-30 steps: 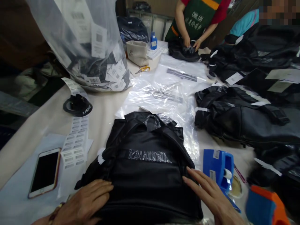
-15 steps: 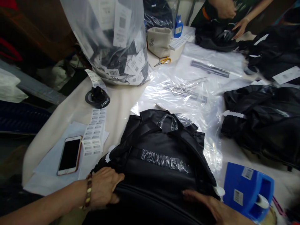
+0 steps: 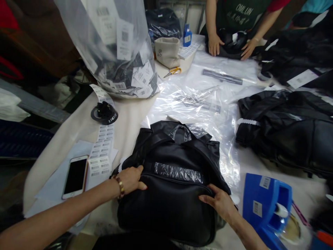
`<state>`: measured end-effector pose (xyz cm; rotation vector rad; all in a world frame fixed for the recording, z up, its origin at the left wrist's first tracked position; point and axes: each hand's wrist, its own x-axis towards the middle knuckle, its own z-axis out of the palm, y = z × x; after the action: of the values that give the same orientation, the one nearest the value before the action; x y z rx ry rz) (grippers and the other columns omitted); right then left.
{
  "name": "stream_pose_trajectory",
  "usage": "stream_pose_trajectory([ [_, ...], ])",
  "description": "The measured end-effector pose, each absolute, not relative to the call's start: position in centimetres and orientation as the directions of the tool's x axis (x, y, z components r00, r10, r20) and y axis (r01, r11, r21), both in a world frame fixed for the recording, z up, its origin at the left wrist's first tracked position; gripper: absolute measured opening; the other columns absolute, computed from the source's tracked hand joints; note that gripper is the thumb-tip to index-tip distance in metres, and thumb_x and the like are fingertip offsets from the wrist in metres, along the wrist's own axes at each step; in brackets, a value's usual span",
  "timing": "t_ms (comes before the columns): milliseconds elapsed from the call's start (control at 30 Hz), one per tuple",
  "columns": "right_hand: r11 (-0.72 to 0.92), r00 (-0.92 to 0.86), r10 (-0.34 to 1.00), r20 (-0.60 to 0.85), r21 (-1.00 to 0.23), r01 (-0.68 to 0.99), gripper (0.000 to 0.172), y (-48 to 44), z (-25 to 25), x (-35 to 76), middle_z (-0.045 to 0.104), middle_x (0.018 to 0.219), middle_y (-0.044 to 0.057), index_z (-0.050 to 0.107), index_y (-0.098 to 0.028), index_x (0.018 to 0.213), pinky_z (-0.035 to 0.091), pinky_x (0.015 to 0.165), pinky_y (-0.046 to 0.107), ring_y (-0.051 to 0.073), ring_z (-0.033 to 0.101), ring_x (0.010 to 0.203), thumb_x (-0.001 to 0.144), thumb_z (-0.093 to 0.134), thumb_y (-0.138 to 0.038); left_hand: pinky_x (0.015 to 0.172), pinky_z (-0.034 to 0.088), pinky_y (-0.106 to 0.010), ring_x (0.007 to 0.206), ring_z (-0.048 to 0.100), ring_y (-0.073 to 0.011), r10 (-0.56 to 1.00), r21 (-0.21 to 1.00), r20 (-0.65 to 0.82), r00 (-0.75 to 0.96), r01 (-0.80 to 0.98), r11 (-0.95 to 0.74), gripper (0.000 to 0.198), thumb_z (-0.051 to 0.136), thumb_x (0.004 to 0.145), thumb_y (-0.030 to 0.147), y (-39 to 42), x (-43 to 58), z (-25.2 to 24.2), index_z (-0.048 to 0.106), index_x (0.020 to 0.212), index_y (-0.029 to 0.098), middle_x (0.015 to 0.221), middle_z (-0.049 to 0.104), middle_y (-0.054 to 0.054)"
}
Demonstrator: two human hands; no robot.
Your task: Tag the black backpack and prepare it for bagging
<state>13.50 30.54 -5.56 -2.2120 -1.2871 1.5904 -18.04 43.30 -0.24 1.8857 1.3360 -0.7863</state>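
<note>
A black backpack point(image 3: 166, 205) lies on the table right in front of me, its straps spread toward the far side. Clear plastic film point(image 3: 179, 172) is wrapped around a band across it. My left hand point(image 3: 131, 180) grips the left corner of the piped edge, thumb lying on the near panel. On the right end of the same edge, my right hand point(image 3: 221, 201) holds the backpack between thumb and fingers. Clear plastic bags point(image 3: 197, 93) lie flat just beyond it.
A phone point(image 3: 75, 177) and barcode label strips point(image 3: 100, 156) lie left. Behind them stands a large clear bag of tags point(image 3: 130, 76). A blue tape dispenser point(image 3: 260, 205) is at right, below another black bag point(image 3: 283, 128). Yellow-handled snips point(image 3: 173, 71) lie farther back. A co-worker's hands point(image 3: 215, 44) press a black item.
The backpack's near panel has come down and now shows fully, with both my hands farther forward along its edge. The co-worker's raised hand has lowered onto the black item.
</note>
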Motion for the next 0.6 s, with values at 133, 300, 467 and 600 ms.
stream_pose_trajectory([
  [133,-0.645,0.117,0.683,-0.721,-0.519,0.561,0.026,30.7,-5.1,13.1,0.06,0.064,-0.004,0.054,-0.021,0.073,0.039,0.057,0.026,0.016,0.058,0.065,0.066,0.06,-0.045,0.103,0.029,-0.051,0.13,0.031,-0.0326,0.605,0.223,-0.313,0.732,0.676,-0.703,0.054,0.053,0.082,0.018,38.3,-16.9,0.0,0.033,0.132,0.014,0.137,0.039,-0.017],
  [300,-0.578,0.198,0.719,-0.666,-0.415,0.703,0.031,30.2,-4.8,12.9,0.061,0.063,-0.001,0.054,-0.021,0.082,0.042,0.058,0.03,0.021,0.06,0.064,0.07,0.058,-0.049,0.11,0.016,-0.052,0.136,0.016,-0.03,0.457,0.401,-0.28,0.844,0.536,-0.743,0.081,0.054,0.08,0.053,36.1,-15.1,-5.5,0.015,0.14,0.017,0.147,0.022,-0.012],
  [467,0.032,-0.005,0.996,0.085,-0.318,0.948,0.04,29.3,-2.6,9.1,0.059,0.115,0.013,0.051,-0.018,0.116,0.043,0.089,0.044,0.029,0.055,0.107,0.083,0.045,-0.039,0.112,0.008,-0.052,0.137,0.008,-0.0277,0.472,0.474,-0.345,0.812,0.584,-0.659,0.079,0.05,0.081,0.054,36.9,-14.9,-7.4,0.013,0.141,0.017,0.148,0.014,-0.011],
  [600,0.375,-0.342,0.913,0.225,-0.129,0.918,0.057,29.0,-4.8,4.2,0.043,0.138,0.011,0.027,-0.018,0.139,0.024,0.106,0.044,0.026,0.037,0.128,0.089,0.04,-0.041,0.113,0.006,-0.052,0.138,0.007,-0.0263,0.494,0.543,-0.267,0.827,0.553,-0.632,0.075,0.039,0.084,0.057,36.6,-14.9,-7.1,0.014,0.141,0.015,0.148,0.015,-0.011],
])
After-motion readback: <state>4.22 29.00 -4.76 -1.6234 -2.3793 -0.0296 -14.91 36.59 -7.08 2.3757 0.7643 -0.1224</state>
